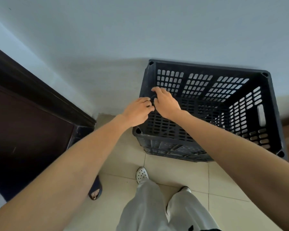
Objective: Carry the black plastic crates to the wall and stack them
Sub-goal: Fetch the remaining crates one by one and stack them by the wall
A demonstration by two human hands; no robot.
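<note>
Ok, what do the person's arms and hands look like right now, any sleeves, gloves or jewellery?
The left forearm and right forearm are bare all the way to the frame edges, so no sleeve shows. The left hand and right hand wear no gloves. No watch, band or ring is visible on either wrist or on the fingers that show.

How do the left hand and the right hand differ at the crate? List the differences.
The left hand meets the side wall of the black crate from outside; the right hand reaches across its open inside. The right hand sits nearer the room wall than the left hand. Both curl their fingers on the same rim.
</note>
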